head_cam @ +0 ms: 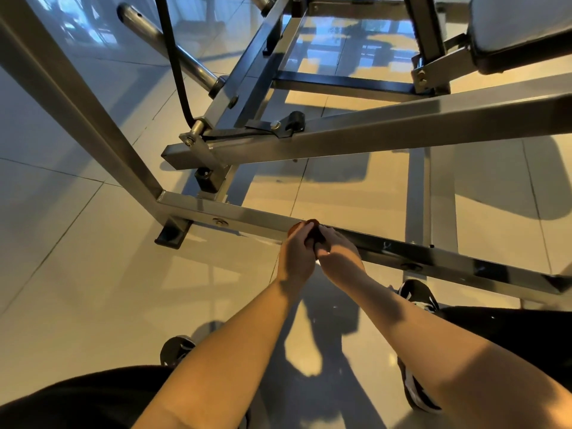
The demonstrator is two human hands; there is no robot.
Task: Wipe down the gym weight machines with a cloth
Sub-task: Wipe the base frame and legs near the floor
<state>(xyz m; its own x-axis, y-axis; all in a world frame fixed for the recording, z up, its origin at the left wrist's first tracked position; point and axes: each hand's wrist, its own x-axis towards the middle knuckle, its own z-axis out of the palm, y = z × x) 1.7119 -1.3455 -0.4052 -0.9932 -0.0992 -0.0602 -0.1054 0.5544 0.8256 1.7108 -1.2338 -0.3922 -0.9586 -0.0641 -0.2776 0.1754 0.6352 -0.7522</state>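
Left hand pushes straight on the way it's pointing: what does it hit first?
Most likely the low frame bar: the left hand, gripping the brown cloth, sits right at it, though exact contact is hard to judge.

A small dark brown cloth [313,222] is bunched tight against the low bar [247,215] of the weight machine [402,128]. Its frame is grey square steel tubing, bolted together.

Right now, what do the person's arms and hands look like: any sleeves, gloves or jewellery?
The left forearm and right forearm are bare to the frame edge; no sleeves show. The left hand and right hand wear no gloves, and no watch, ring or band is visible. Black clothing shows low in the frame; the black shoes have white markings.
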